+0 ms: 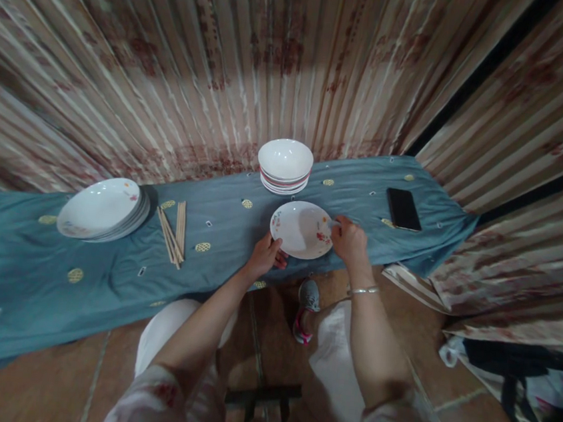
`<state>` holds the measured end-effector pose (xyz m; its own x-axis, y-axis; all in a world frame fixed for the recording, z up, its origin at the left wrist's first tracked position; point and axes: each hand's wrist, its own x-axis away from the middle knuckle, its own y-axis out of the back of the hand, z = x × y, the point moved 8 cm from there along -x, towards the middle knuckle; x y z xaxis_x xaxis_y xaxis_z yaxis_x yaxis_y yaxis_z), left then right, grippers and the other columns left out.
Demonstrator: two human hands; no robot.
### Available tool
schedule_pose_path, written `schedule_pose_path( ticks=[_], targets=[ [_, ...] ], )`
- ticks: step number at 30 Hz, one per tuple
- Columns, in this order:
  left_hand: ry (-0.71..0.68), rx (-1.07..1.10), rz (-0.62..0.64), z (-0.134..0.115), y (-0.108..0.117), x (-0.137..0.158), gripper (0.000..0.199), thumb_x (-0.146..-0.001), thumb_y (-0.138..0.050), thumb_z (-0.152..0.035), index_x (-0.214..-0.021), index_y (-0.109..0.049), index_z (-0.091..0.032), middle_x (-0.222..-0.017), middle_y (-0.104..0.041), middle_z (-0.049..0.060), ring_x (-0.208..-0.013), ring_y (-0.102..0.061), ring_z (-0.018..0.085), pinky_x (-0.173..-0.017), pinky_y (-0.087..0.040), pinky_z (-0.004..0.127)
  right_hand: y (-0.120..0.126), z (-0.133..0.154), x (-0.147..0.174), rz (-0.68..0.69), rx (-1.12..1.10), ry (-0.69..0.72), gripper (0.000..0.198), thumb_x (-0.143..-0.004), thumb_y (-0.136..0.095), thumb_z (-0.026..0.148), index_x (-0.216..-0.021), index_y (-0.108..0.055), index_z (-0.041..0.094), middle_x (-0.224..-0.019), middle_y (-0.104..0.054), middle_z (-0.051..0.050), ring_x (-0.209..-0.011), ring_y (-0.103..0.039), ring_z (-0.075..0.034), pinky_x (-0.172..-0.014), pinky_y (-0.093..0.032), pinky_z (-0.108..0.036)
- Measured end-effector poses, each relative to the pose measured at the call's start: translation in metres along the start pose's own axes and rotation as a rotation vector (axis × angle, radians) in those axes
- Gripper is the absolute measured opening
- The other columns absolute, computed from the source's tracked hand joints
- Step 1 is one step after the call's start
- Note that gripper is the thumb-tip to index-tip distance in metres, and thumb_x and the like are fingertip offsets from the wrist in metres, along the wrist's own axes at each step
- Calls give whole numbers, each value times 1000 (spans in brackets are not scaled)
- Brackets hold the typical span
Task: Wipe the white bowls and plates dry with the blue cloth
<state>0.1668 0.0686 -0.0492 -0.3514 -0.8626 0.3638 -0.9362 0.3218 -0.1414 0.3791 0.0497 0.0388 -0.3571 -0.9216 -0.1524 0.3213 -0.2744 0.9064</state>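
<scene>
A white plate (299, 230) with small flower prints near its rim is in front of me at the table's near side. My left hand (265, 256) grips its lower left edge, the thumb on the rim and the fingers underneath. Against the right rim, my right hand (349, 240) is closed, knuckles up. A small pale bit shows at its fingertips over the plate; I cannot make out what it is. Just behind the plate stands a stack of white bowls (285, 160), some with a reddish band.
On the blue patterned tablecloth (223, 232), several wooden chopsticks (173, 233) lie beside a stack of flowered plates (100, 209) at left. A black phone (403, 209) lies at right. Pleated curtains (226, 64) hang behind the table. A dark bag (512, 363) is at lower right.
</scene>
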Motion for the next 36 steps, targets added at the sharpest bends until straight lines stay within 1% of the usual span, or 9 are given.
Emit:
schedule_pose_path(
  ticks=[5,11,14,19,22,24,27,31,36],
  targets=[
    [3,-28,-34,-4,0,4,64,-90,-56,-34,-145,-28,-18,-56,-65,-2,-42,-62,15,-47,-52,24,11,26,3,-145,-266,91,44,-88,-36,16,-124,-62,9,-123,-68,-19,-114,-63,-26,-102,-45,-37],
    [42,-11,-65,-7,16,6,81,-86,-64,-40,-151,-23,-16,-52,-62,-3,-38,-59,15,-44,-49,24,-14,89,13,-21,-547,236,41,-85,-40,17,-117,-66,13,-114,-73,-11,-104,-67,-23,-97,-49,-33],
    [47,-58,-109,-8,27,8,72,-89,-60,-37,-150,-28,-17,-51,-60,-5,-38,-58,13,-44,-48,22,-26,121,23,15,-637,350,37,-85,-44,17,-115,-67,15,-114,-73,-11,-105,-67,-22,-97,-50,-33],
    [-74,-112,-226,-18,43,11,27,-84,-57,-19,-110,-62,-12,-55,-63,-1,-45,-59,13,-53,-52,25,-44,156,33,95,-692,416,38,-85,-45,15,-117,-66,17,-118,-72,-9,-108,-66,-21,-100,-48,-33],
    [-136,-118,-307,-25,53,16,7,-78,-58,-12,-82,-64,-13,-60,-65,1,-55,-61,13,-59,-52,24,-48,167,34,125,-698,417,39,-85,-45,13,-117,-67,16,-118,-72,-9,-109,-66,-20,-101,-47,-32],
    [-179,-121,-354,-28,61,21,6,-76,-59,-11,-72,-62,-15,-60,-64,1,-60,-62,14,-60,-52,23,-50,171,34,149,-702,411,39,-84,-46,13,-117,-67,16,-118,-72,-9,-109,-66,-21,-101,-47,-33],
    [-227,-109,-394,-28,73,33,7,-76,-60,-16,-82,-65,-15,-62,-65,-1,-62,-63,14,-60,-53,23,-56,178,38,211,-707,402,39,-85,-46,14,-118,-66,16,-113,-73,-9,-103,-67,-21,-97,-49,-32],
    [-206,56,-378,-15,96,49,36,-79,-62,-27,-113,-63,-13,-62,-66,-2,-57,-65,15,-58,-56,27,-67,196,49,291,-698,438,38,-87,-44,15,-118,-66,16,-113,-73,-8,-100,-67,-20,-94,-49,-31],
    [-297,62,-444,-18,144,66,47,-77,-70,-35,-119,-62,-14,-70,-69,0,-61,-66,13,-61,-57,26,-87,221,58,371,-682,450,39,-87,-45,15,-118,-67,16,-110,-74,-9,-99,-68,-21,-92,-49,-30]
  ],
)
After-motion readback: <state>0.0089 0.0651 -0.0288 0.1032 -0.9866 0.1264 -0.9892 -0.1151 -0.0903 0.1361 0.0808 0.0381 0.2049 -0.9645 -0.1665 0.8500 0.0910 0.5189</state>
